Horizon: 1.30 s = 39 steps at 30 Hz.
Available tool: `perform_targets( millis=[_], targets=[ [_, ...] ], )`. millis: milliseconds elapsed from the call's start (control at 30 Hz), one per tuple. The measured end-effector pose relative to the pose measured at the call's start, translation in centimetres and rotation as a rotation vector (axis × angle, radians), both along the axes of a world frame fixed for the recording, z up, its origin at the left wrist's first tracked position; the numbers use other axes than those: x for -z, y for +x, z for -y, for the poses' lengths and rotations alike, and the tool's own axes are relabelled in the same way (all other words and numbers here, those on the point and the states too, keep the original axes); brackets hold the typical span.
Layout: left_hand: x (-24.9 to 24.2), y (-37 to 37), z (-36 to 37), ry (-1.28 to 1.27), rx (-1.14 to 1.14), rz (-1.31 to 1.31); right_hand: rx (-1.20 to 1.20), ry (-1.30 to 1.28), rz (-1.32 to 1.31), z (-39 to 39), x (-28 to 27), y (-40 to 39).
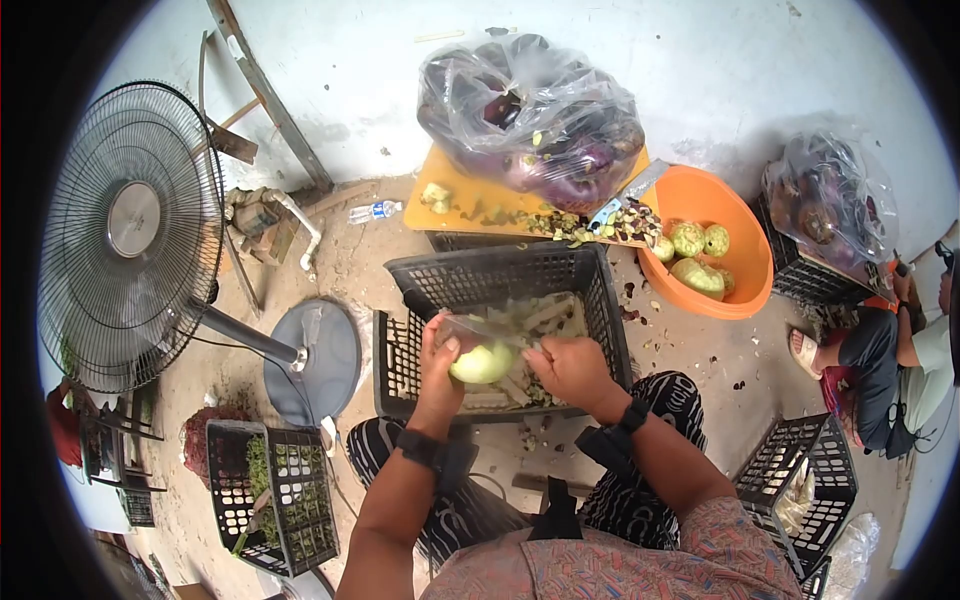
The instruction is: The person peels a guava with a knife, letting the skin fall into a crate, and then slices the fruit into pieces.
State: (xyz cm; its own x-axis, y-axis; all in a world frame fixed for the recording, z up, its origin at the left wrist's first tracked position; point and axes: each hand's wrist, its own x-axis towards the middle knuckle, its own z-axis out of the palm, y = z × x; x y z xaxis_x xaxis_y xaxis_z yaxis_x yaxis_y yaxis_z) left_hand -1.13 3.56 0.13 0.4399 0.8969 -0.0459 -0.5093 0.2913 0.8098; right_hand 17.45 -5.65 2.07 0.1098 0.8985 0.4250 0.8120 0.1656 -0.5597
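Note:
Over a black crate [612,300] my left hand [438,362] is wrapped round a pale green peeled vegetable [482,364]. Close to its right side, my right hand [568,366] is closed on something blurred by motion, perhaps a blade, that reaches left over the vegetable. Pale peel strips [545,312] lie inside the crate beneath both hands. Behind it, an orange board [432,188] bears a clear bag of purple eggplants [540,130], dark peel scraps [570,226] and a knife with a light blue handle [606,212].
An orange basin [752,262] of peeled vegetables stands right of the board. At left are a large fan [135,220], its round base [312,360] and a crate of green plants [285,490]. A seated person [880,360] is at far right, beside another bagged crate [810,270].

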Motion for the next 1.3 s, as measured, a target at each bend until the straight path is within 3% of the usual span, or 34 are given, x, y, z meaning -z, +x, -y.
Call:
perform_targets(
  millis=[300,467,600,800,1300],
  targets=[
    [0.7,0.3,0.4,0.092,0.021,-0.078,0.014,0.004,-0.064,-0.4,0.0,-0.4],
    [1.1,0.2,-0.5,-0.185,0.022,0.054,0.133,-0.089,-0.083,0.0,-0.7,0.3],
    [-0.2,0.3,-0.6,-0.383,0.088,0.121,0.083,-0.031,-0.082,0.3,-1.0,0.4],
    [1.1,-0.3,-0.4,-0.250,0.254,0.174,0.041,0.030,-0.046,0.2,-0.6,0.0],
    [0.5,-0.5,-0.4,-0.089,0.203,0.065,-0.016,0.075,0.107,1.1,-1.7,0.8]
  ],
)
